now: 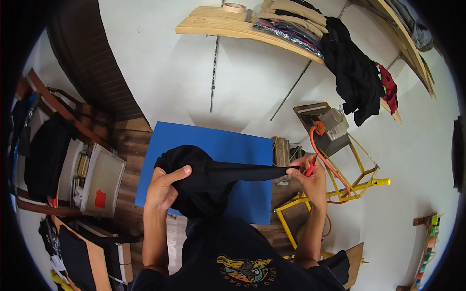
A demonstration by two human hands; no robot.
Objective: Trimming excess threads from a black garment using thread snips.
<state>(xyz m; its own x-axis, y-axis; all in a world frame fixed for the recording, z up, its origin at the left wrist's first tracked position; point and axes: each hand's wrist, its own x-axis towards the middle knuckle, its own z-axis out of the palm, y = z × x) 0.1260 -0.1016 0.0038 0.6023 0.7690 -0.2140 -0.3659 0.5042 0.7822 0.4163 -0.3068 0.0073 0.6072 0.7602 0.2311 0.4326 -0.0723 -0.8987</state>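
Black fabric (194,191), seemingly a garment, is bunched over the blue tabletop (245,201). My left hand (165,186) is closed on its left side, with the thumb lying on top. From the bunch a narrow part of the cloth runs taut to the right. Its far end is pinched between thumb and fingers of my right hand (310,180). That same hand also holds a small red-handled tool (309,169) with a dark tip pointing up; whether it is scissors or snips I cannot tell.
On the right stands a yellow metal frame (359,186) with an orange hose (330,167). A wooden shelf (213,22) above carries folded clothes and hanging black cloth (352,72). At left are a whitish plastic box (104,179) and a wooden rack (53,209).
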